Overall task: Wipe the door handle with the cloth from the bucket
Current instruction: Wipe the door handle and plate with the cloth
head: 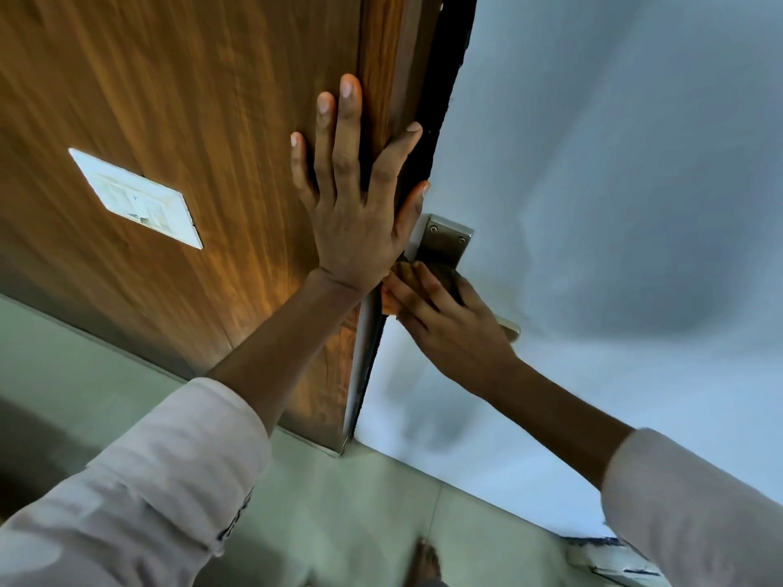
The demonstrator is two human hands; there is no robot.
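A metal door handle (447, 243) with a screwed backplate sits on the pale blue-white door (614, 184); the lever's tip (510, 328) sticks out past my fingers. My right hand (449, 324) presses a brown-orange cloth (402, 275) against the lever, just below the backplate, and hides most of the lever. My left hand (360, 201) lies flat with fingers spread on the wooden panel (190, 99) and the frame edge beside the door. The bucket is not in view.
A white switch plate (135, 199) is mounted on the wooden panel at left. A dark gap (440, 99) runs between frame and door. Pale floor tiles (360, 523) lie below, with a bare foot (426, 561) at the bottom edge.
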